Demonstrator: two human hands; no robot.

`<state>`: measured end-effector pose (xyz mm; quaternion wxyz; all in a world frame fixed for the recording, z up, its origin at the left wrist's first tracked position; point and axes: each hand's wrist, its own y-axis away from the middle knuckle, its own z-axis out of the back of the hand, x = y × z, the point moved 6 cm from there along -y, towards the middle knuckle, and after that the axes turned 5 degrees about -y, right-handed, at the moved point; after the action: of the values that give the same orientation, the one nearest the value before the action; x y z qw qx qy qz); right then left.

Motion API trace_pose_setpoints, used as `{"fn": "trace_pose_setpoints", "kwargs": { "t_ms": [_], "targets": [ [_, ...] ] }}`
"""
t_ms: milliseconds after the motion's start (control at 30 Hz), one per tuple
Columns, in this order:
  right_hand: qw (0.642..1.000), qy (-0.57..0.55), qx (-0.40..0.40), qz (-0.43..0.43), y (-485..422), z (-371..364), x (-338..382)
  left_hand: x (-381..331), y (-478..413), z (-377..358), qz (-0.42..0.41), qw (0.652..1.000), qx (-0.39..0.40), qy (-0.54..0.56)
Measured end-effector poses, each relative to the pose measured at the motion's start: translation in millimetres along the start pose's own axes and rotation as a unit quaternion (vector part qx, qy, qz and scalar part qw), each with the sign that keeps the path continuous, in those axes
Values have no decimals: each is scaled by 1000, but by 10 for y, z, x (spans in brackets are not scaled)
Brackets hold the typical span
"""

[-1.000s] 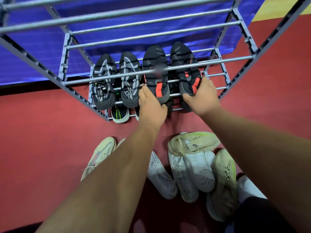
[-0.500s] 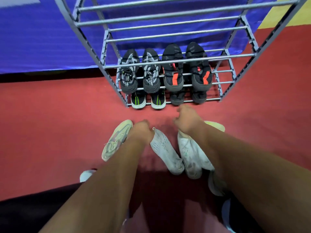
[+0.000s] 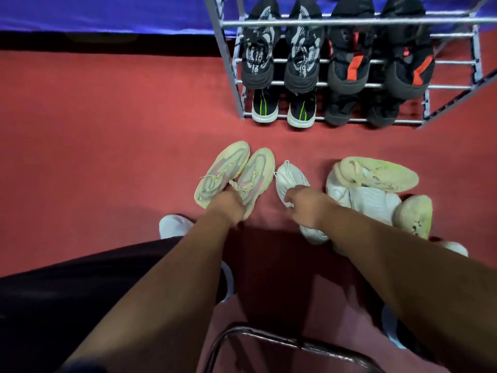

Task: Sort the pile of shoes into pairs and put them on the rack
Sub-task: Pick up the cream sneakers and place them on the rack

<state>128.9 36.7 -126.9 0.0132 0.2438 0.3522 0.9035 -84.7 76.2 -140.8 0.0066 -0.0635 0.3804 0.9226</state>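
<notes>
A metal shoe rack (image 3: 349, 21) stands at the top right. Its upper visible shelf holds a black-and-white pair (image 3: 255, 57) and a black pair with red tabs (image 3: 349, 65). Below sit a black pair with green stripes (image 3: 265, 106) and a dark pair (image 3: 338, 113). On the red floor, my left hand (image 3: 228, 204) grips the heel ends of two cream shoes (image 3: 223, 170) lying side by side. My right hand (image 3: 306, 203) holds a white shoe (image 3: 290, 176). Further right lies a pile: a cream shoe (image 3: 376, 175) on a white shoe (image 3: 368, 199), and another cream shoe (image 3: 414, 214).
A blue padded wall (image 3: 107, 12) runs behind the rack. My own white-shod foot (image 3: 174, 224) shows at the left of my arms. A dark metal chair frame (image 3: 269, 337) curves across the bottom. Red floor (image 3: 107, 130) lies bare to the left.
Both hands have come off the black-and-red pair on the rack and dropped to the floor shoes. The left now grips the cream pair, the right the white shoe.
</notes>
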Motion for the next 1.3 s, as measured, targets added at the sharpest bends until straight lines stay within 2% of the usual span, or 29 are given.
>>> {"fn": "trace_pose_setpoints", "kwargs": {
  "t_ms": [233,333,433,500,667,800,900,967,1067,1167,1300],
  "targets": [
    [999,18,38,11,-329,-275,158,351,-257,137,62,990,-99,82],
    [999,-10,33,28,-470,-381,319,526,-390,213,95,981,-148,77],
    [997,-47,-9,59,-588,-449,525,677,-541,189,133,983,-115,47],
    [997,-41,-2,60,-679,-518,635,783,-700,84,146,985,-73,50],
    [996,-56,50,-41,-924,-634,730,814,-869,-122,119,992,-32,-9],
    [982,-135,11,-133,-1024,-731,640,838,-895,-366,128,991,-25,8],
    [975,-157,2,-159,-1018,-833,615,768,-752,-370,123,992,-2,30],
    [979,-137,-10,-147,-991,-865,605,772,-674,-405,126,990,7,58],
    [985,-113,-33,-129,-935,-872,574,815,-605,-467,121,989,-28,86],
    [988,-65,-47,-134,-909,-833,601,862,-529,-440,138,981,-104,85],
    [987,8,-62,-145,-888,-794,677,860,-472,-382,137,980,-122,71]
  ]
}}
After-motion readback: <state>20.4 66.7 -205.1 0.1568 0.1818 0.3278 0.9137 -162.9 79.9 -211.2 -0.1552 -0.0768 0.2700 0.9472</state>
